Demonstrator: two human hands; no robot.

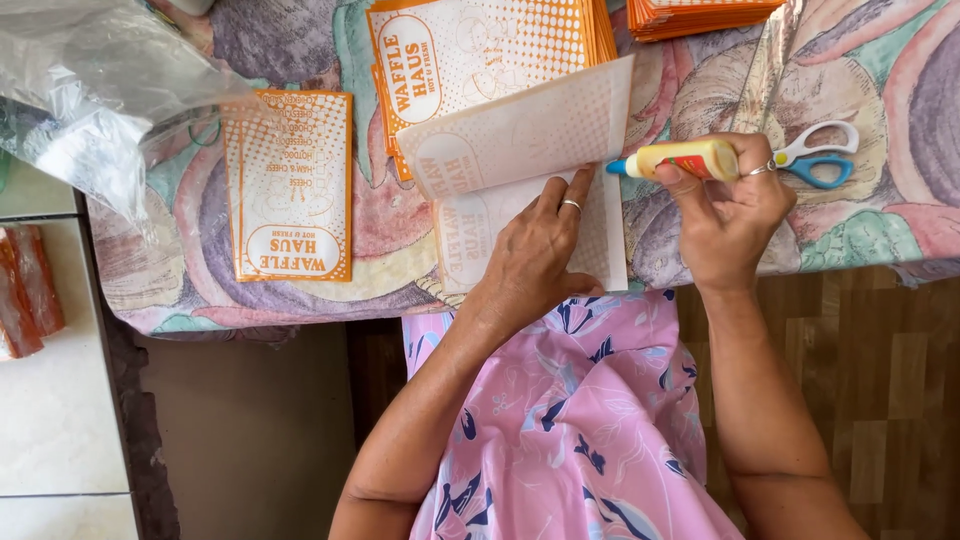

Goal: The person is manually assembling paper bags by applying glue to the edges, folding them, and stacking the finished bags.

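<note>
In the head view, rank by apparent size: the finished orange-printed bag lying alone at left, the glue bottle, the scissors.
1. Orange-printed bag, clearly largest.
2. and 3. Glue bottle in the right hand and scissors: look alike, both partly hidden, so unranked.

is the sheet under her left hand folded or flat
Folded. The paper sheet has its upper part turned over, showing the pale reverse side, while the left hand presses the lower part onto the table.
</note>
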